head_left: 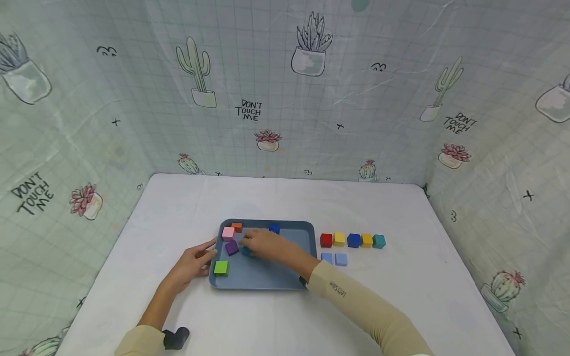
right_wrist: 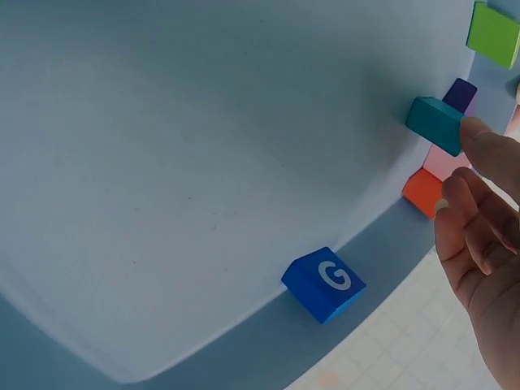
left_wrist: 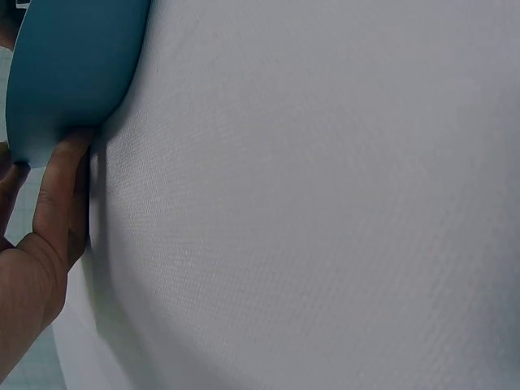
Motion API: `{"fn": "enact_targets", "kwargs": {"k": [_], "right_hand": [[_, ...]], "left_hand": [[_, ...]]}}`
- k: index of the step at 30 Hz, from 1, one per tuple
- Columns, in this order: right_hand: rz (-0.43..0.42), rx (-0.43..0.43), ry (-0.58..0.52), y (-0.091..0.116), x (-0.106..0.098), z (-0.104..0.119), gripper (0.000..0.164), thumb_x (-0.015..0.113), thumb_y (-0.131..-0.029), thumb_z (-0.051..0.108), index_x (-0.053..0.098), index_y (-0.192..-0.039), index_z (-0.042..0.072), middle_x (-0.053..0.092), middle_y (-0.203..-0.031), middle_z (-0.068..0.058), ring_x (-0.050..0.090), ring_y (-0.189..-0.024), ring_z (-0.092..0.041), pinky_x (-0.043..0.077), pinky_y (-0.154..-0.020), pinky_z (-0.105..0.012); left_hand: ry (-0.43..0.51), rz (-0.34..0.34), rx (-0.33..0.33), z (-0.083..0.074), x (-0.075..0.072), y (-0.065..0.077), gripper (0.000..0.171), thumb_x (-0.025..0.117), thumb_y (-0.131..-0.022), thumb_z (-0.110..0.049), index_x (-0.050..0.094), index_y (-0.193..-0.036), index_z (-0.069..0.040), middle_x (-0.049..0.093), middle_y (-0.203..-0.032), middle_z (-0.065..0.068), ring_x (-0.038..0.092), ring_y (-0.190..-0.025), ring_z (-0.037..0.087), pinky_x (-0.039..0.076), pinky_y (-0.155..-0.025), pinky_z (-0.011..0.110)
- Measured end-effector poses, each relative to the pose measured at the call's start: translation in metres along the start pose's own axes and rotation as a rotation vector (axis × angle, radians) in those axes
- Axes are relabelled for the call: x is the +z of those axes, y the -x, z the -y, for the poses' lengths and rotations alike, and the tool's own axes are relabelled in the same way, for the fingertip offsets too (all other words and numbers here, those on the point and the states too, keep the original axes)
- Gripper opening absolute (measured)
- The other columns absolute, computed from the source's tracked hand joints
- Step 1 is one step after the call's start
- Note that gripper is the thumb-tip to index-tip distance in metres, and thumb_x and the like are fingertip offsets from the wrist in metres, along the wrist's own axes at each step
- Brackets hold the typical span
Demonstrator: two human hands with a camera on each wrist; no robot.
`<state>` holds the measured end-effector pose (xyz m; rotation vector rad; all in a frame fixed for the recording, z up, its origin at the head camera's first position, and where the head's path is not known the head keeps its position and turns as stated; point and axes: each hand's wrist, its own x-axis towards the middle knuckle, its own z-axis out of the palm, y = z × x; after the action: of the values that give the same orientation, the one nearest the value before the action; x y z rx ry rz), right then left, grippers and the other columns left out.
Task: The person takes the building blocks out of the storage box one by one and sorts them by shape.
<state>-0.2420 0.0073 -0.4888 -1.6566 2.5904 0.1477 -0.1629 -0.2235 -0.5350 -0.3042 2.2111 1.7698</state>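
Note:
My right hand [head_left: 262, 243] reaches over the blue-grey tray [head_left: 267, 284] and pinches a teal block [right_wrist: 437, 124], its thumb against one end and the index fingertip mostly hidden. Next to that block lie a purple block [head_left: 232, 247], a pink block [head_left: 228, 234] and an orange block [head_left: 237, 227]. A lime green block [head_left: 221, 268] sits near the tray's left front corner. By the far wall is a blue block with a white G [right_wrist: 325, 284]. My left hand [head_left: 189, 264] touches the tray's left side with extended fingers, one low on the outer wall [left_wrist: 77, 65].
Right of the tray stands a row with a red block [head_left: 326, 241], a yellow block [head_left: 339, 239], a blue block [head_left: 354, 241], an amber block [head_left: 366, 241] and a teal block [head_left: 379, 241]. Two light blue blocks [head_left: 341, 259] lie nearer. A patterned curtain [head_left: 276, 99] surrounds the white table [head_left: 423, 296].

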Motion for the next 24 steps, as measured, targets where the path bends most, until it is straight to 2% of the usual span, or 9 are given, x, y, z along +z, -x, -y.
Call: {"fn": "enact_targets", "kwargs": {"k": [10, 19, 24], "right_hand": [[0.045, -0.008, 0.004, 0.0014, 0.0028, 0.0027, 0.046, 0.069, -0.087, 0.022, 0.055, -0.130, 0.013, 0.058, -0.118, -0.001, 0.053, -0.107, -0.010, 0.041, -0.091, -0.015], [0.029, -0.011, 0.045, 0.0016, 0.0032, 0.0052, 0.041, 0.069, -0.087, 0.023, 0.059, -0.126, 0.013, 0.059, -0.110, 0.000, 0.054, -0.098, -0.007, 0.042, -0.085, -0.012], [0.027, 0.007, -0.005, 0.0013, 0.0046, 0.0046, 0.042, 0.070, -0.086, 0.021, 0.059, -0.125, 0.013, 0.060, -0.111, 0.000, 0.056, -0.100, -0.007, 0.042, -0.087, -0.012]], "left_hand": [[-0.004, -0.008, 0.001, 0.0008, 0.0010, 0.0011, 0.057, 0.057, -0.095, -0.028, 0.036, -0.146, -0.012, 0.053, -0.118, 0.020, 0.056, -0.087, 0.021, 0.054, -0.072, 0.031], [-0.006, -0.015, -0.007, 0.0006, 0.0007, -0.0003, 0.057, 0.058, -0.095, -0.029, 0.037, -0.146, -0.013, 0.054, -0.118, 0.019, 0.056, -0.088, 0.022, 0.054, -0.073, 0.031], [-0.011, -0.014, -0.005, 0.0004, 0.0002, 0.0012, 0.058, 0.058, -0.095, -0.030, 0.037, -0.146, -0.012, 0.054, -0.118, 0.020, 0.056, -0.087, 0.021, 0.054, -0.072, 0.031]]}}
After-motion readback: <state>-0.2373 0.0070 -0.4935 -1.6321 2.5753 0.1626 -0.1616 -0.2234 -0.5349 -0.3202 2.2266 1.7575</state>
